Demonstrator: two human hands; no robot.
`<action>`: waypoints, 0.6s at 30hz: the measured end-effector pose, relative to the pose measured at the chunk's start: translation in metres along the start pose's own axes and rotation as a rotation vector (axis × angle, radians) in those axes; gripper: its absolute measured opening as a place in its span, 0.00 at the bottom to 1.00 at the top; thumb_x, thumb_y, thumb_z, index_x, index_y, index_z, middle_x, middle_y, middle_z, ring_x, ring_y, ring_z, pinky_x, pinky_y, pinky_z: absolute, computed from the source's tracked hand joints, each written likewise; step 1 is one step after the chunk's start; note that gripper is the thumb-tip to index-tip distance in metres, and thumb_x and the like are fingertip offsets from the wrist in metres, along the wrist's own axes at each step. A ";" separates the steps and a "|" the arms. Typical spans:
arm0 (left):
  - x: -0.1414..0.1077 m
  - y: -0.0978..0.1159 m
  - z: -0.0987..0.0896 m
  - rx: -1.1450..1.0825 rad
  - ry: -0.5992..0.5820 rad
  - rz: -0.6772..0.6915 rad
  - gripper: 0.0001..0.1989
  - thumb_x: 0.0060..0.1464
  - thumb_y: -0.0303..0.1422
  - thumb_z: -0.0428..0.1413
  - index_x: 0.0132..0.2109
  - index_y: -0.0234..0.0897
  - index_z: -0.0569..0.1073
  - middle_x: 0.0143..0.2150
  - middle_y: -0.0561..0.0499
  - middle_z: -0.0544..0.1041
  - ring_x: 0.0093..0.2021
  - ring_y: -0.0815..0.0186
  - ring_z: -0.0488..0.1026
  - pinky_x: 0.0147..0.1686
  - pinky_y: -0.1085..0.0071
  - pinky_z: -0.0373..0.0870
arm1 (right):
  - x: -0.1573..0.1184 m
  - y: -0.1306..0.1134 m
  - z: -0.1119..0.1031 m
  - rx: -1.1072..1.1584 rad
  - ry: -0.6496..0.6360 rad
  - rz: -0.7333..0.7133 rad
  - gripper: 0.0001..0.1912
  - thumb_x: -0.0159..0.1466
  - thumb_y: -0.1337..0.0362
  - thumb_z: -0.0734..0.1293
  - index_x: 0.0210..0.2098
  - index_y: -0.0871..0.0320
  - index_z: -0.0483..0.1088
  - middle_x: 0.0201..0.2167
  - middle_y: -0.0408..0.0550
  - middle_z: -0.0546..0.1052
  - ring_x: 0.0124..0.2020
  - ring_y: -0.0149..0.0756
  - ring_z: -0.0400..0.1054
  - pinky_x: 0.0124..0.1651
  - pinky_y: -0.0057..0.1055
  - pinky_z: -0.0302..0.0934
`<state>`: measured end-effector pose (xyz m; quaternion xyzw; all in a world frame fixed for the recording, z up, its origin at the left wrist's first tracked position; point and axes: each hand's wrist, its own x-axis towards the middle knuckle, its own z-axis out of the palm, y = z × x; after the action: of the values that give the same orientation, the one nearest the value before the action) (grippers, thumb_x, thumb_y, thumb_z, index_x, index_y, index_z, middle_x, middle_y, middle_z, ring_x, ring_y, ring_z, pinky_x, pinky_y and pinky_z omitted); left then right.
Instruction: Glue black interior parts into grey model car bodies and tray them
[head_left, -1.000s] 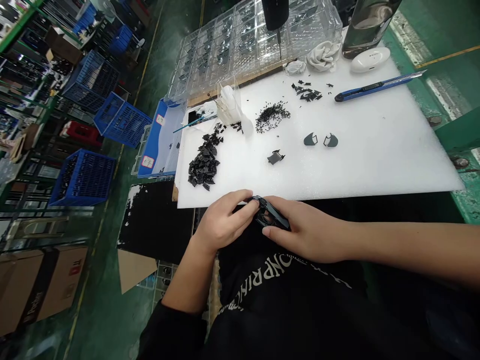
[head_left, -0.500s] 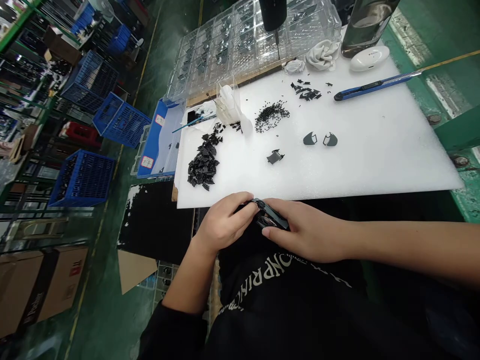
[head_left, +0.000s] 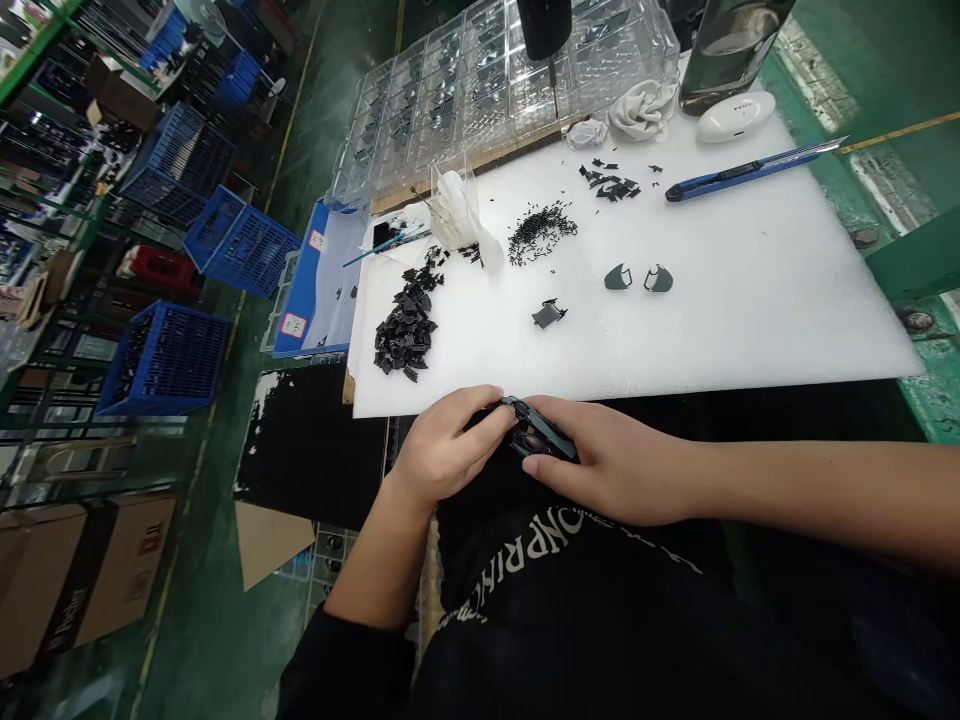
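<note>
My left hand [head_left: 448,450] and my right hand [head_left: 607,465] meet just below the near edge of a white foam sheet [head_left: 720,320]. Together they hold a black plastic frame part [head_left: 538,432], pinched between the fingers of both hands. Its middle is partly hidden by my fingers. On the foam lie a heap of black plastic pieces [head_left: 407,325], a small pile of tiny black bits [head_left: 541,232], a black piece [head_left: 549,314] and a pair of grey curved shells [head_left: 637,279]. All of these lie beyond my fingertips.
A blue-handled utility knife [head_left: 739,175], a white rag [head_left: 641,110] and a clear compartment tray [head_left: 487,90] lie at the foam's far side. A blue-edged tray [head_left: 315,290] adjoins its left. Blue crates [head_left: 165,360] stand on the green floor at left.
My hands have barely moved and keep the same hold on the black part. The whole view has shifted slightly as my head moved.
</note>
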<state>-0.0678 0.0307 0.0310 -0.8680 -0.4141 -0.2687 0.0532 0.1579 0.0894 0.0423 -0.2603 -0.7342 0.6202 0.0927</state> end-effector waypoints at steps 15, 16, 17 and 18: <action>0.009 0.010 -0.001 -0.419 0.155 -0.381 0.15 0.52 0.17 0.58 0.46 0.35 0.75 0.47 0.44 0.77 0.48 0.60 0.77 0.46 0.62 0.79 | 0.011 0.002 -0.007 0.733 -0.201 0.190 0.09 0.65 0.62 0.66 0.42 0.60 0.64 0.38 0.48 0.73 0.28 0.32 0.72 0.30 0.31 0.71; 0.008 0.010 -0.002 -0.440 0.155 -0.393 0.15 0.52 0.17 0.58 0.46 0.35 0.75 0.47 0.43 0.77 0.48 0.59 0.77 0.46 0.61 0.79 | 0.011 0.003 -0.007 0.770 -0.201 0.188 0.09 0.65 0.63 0.67 0.41 0.60 0.64 0.38 0.48 0.73 0.28 0.31 0.72 0.29 0.30 0.71; 0.008 0.010 -0.003 -0.458 0.150 -0.403 0.16 0.52 0.18 0.59 0.46 0.35 0.75 0.48 0.43 0.77 0.48 0.59 0.77 0.46 0.61 0.79 | 0.011 0.003 -0.006 0.796 -0.202 0.187 0.09 0.64 0.63 0.67 0.41 0.60 0.64 0.38 0.48 0.73 0.27 0.31 0.72 0.29 0.30 0.71; 0.008 0.010 -0.004 -0.471 0.140 -0.411 0.16 0.51 0.18 0.59 0.46 0.35 0.75 0.48 0.43 0.77 0.49 0.59 0.77 0.47 0.60 0.79 | 0.011 0.004 -0.006 0.816 -0.203 0.185 0.10 0.64 0.63 0.67 0.40 0.60 0.64 0.38 0.48 0.73 0.27 0.31 0.72 0.28 0.29 0.71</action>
<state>-0.0580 0.0283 0.0397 -0.7341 -0.5025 -0.4214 -0.1764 0.1521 0.1003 0.0375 -0.2048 -0.4078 0.8879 0.0590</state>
